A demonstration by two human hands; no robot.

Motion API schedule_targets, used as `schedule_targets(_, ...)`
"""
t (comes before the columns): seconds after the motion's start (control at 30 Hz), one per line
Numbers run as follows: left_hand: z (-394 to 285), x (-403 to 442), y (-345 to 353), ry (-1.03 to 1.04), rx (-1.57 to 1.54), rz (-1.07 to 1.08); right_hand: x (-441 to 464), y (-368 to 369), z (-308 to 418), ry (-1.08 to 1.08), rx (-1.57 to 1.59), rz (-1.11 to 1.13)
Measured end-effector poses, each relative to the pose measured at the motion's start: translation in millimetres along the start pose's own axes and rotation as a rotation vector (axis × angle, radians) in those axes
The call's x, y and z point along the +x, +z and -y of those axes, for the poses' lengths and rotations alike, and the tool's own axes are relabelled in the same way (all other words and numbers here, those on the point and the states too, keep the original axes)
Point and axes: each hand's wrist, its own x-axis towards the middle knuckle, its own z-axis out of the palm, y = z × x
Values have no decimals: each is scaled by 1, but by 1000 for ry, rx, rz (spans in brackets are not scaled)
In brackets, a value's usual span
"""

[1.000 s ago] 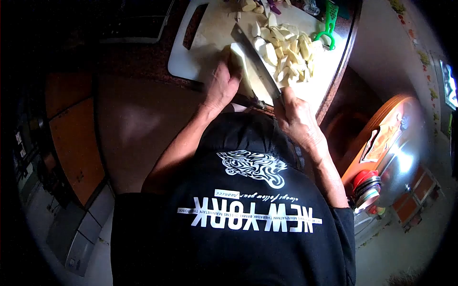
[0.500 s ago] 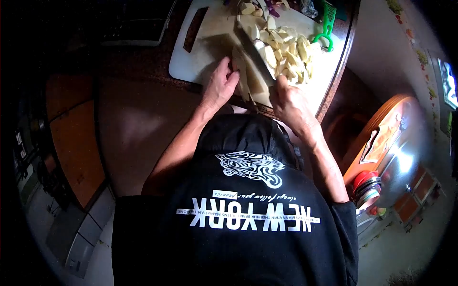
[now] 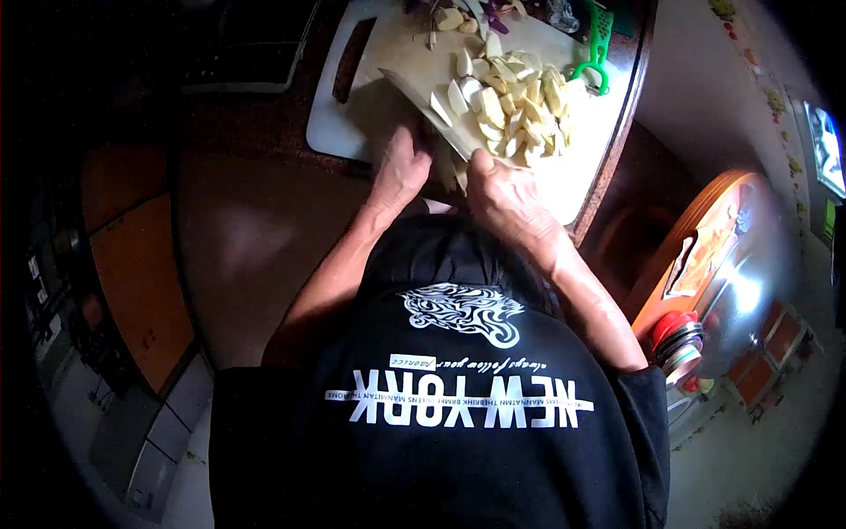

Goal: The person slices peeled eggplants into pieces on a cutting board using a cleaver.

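In my right hand [image 3: 511,196] is the handle of a kitchen knife [image 3: 429,110], its blade slanting up and left over the board. My left hand [image 3: 403,169] is closed just left of the blade, near the board's front edge; its fingertips lie in dark shadow, so what they grip is hidden. A pale strip shows under the blade between both hands. To the right of the knife lies a heap of pale yellow cut vegetable pieces [image 3: 529,106], with a few loose ones along the blade. All this rests on a white cutting board [image 3: 328,119].
A green peeler [image 3: 599,48] lies at the board's right side. Small pale chunks [image 3: 449,19] and purple scraps sit at the far edge. A dark appliance [image 3: 247,48] stands left on the counter. Right of the counter are a round wooden tabletop [image 3: 674,264] and stacked bowls [image 3: 677,344].
The knife and my right hand have moved left, and the blade now slants more. My left hand shifted slightly down and left. More loose pieces lie beside the blade.
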Motion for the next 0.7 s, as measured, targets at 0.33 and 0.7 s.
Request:
schedule_targets(0.33, 18, 6, 10, 16, -107, 20, -11, -50, 1, 77, 199, 79)
schedule_targets(0.7, -9, -8, -2, -248, 189, 15, 14, -1, 11, -29, -87, -4)
